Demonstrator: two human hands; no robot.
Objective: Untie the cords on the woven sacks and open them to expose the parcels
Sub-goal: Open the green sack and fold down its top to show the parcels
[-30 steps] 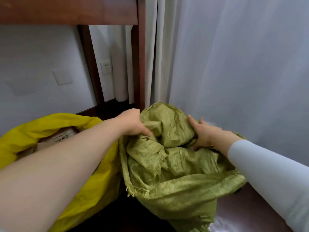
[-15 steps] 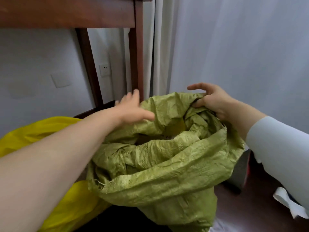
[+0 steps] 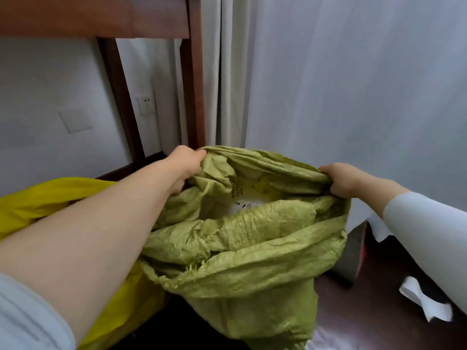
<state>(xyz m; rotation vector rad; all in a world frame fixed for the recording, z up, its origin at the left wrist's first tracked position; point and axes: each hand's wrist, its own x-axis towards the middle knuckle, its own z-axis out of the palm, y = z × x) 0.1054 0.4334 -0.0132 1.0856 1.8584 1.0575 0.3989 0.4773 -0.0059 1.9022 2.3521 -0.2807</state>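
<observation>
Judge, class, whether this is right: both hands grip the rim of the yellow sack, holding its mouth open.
No. The head view shows the left hand and right hand gripping the rim of the green sack, holding its mouth open; the yellow sack lies beside it.

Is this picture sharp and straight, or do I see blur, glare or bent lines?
Head view: the light is soft and even, with no glare; the wooden frame leans, bent by the wide lens; inside the green sack the white parcel is bright, its print too blurred to read.

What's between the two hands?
In the head view, the open mouth of the green sack stretches between left hand and right hand, a white parcel showing inside.
</observation>
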